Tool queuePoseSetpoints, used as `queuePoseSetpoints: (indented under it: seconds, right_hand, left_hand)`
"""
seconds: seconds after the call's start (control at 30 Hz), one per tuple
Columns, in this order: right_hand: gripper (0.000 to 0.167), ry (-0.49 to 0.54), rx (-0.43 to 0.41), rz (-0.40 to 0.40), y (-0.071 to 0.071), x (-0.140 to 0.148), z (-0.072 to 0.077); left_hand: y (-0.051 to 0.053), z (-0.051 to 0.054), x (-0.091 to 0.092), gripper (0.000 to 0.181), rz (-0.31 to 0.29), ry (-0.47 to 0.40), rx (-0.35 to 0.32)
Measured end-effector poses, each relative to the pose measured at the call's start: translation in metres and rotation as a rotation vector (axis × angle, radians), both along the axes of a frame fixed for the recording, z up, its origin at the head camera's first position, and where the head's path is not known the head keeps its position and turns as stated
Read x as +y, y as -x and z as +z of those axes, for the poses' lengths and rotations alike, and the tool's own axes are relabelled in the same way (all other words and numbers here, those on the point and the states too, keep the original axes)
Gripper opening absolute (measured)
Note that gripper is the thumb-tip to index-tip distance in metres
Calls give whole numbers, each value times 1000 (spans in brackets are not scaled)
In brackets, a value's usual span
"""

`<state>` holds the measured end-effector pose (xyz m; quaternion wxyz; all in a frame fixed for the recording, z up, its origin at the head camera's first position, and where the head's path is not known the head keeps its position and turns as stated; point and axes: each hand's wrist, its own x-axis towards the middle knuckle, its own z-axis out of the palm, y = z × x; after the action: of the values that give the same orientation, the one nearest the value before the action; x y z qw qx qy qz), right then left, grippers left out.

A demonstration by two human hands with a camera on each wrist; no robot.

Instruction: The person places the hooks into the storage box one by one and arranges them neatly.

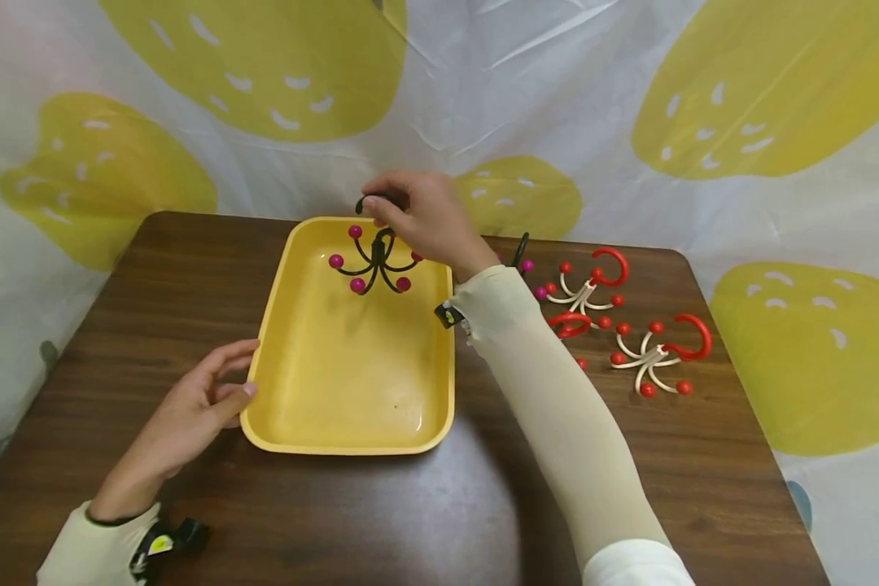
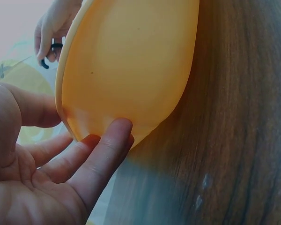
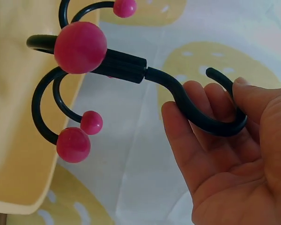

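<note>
My right hand (image 1: 432, 216) holds a black hanging hook rack by the hook at its top. The rack (image 3: 119, 65) has curved arms ending in pink balls, and hangs over the far part of a yellow tray (image 1: 352, 374). In the right wrist view, my thumb and fingers (image 3: 178, 136) are at the curved hook, with the balls hanging free. My left hand (image 1: 190, 407) touches the tray's left side near the rim, its fingers fairly straight. In the left wrist view, those fingers (image 2: 100, 164) rest against the tray's side.
Right of the tray, several white hook racks (image 1: 648, 358) with red balls and red hooks lie on the brown wooden table (image 1: 615, 472). Another black rack (image 1: 522, 251) with pink balls is partly hidden behind my right arm. A patterned white-and-yellow sheet (image 1: 425, 98) hangs behind.
</note>
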<state>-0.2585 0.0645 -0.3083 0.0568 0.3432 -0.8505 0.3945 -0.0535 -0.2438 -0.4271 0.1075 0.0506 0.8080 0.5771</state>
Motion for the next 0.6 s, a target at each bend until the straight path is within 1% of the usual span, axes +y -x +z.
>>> queuePoseSetpoints:
  seconds: [0.1, 0.27, 0.4, 0.5, 0.6]
  right_hand:
    - [22, -23, 15, -8, 5, -8, -3]
    - [24, -52, 7, -22, 13, -21, -11]
    - [27, -98, -24, -29, 20, -30, -18]
    - [26, -132, -41, -45, 23, -31, -24]
    - [23, -137, -28, -53, 26, -31, -30]
  left_hand:
    - [-1, 1, -2, 61, 7, 9, 3]
    - [0, 2, -3, 61, 6, 41, -1]
    - [-1, 1, -3, 61, 19, 54, -4]
    - [1, -1, -2, 60, 10, 30, -12]
    - [4, -3, 0, 60, -6, 4, -21]
